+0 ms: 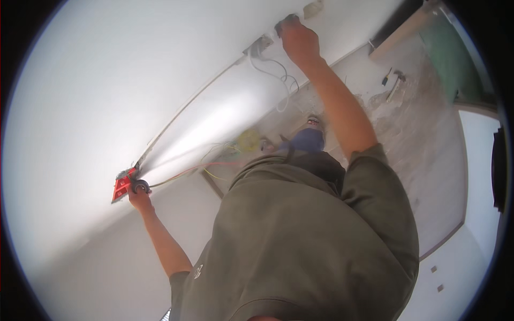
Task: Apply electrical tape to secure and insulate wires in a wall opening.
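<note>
The dark ring-shaped roll point(141, 182), probably light, slightly soft and best taken by its rim, looks smooth beside the red wall box point(121, 188), held by the left hand point(140, 199), while the right hand point(300, 43) touches a small dark object point(279, 28) near the wall point(176, 48), its grip unclear.

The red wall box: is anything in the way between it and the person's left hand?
Nothing visible blocks the left hand from the red wall box; it is right by the box's edge. The dark ring-shaped roll in that hand sits at the box's right side.
</note>
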Available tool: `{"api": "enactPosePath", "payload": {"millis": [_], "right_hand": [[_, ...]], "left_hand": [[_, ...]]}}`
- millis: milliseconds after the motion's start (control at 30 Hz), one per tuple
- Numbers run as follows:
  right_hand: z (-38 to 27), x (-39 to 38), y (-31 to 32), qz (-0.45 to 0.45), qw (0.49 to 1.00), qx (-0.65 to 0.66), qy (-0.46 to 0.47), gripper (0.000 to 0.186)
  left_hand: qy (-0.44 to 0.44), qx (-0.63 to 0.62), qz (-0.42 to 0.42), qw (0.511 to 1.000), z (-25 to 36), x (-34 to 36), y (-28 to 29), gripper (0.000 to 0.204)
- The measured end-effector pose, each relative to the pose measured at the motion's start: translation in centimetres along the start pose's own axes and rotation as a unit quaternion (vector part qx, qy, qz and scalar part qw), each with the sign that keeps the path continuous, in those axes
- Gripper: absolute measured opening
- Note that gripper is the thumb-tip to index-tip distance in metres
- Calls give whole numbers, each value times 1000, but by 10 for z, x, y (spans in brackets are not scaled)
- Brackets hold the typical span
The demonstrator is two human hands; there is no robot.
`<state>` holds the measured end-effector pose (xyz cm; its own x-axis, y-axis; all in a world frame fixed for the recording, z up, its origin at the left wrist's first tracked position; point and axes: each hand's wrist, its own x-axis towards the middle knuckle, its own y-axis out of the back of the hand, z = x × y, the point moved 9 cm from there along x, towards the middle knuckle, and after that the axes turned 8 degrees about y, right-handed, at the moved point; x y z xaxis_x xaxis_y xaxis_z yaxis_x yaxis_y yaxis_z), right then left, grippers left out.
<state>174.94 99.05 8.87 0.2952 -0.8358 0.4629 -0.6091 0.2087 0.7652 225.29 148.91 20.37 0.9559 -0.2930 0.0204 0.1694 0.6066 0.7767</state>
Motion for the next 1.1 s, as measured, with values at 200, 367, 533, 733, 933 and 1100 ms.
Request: {"api": "enactPosePath", "payload": {"millis": [200, 367, 533, 733, 933, 1100], "right_hand": [[-4, -11, 16, 60, 990, 23, 125, 13], [-9, -6, -1, 1, 975, -83, 208, 14], [-12, 4, 1, 6, 972, -56, 226, 21], [-5, -13, 15, 92, 971, -53, 215, 17], [35, -41, 1, 228, 909, 323, -134, 21], [7, -28, 11, 237, 941, 233, -67, 12]], "left_hand": [[-1, -2, -17, 1000, -9, 8, 9, 37], [10, 5, -1, 1000, -3, 9, 14, 37], [21, -19, -5, 1000, -5, 7, 4, 33], [50, -25, -38, 998, -16, 16, 9, 34], [18, -8, -28, 999, -9, 17, 8, 38], [-170, 66, 30, 983, -17, 19, 40, 27]]}}
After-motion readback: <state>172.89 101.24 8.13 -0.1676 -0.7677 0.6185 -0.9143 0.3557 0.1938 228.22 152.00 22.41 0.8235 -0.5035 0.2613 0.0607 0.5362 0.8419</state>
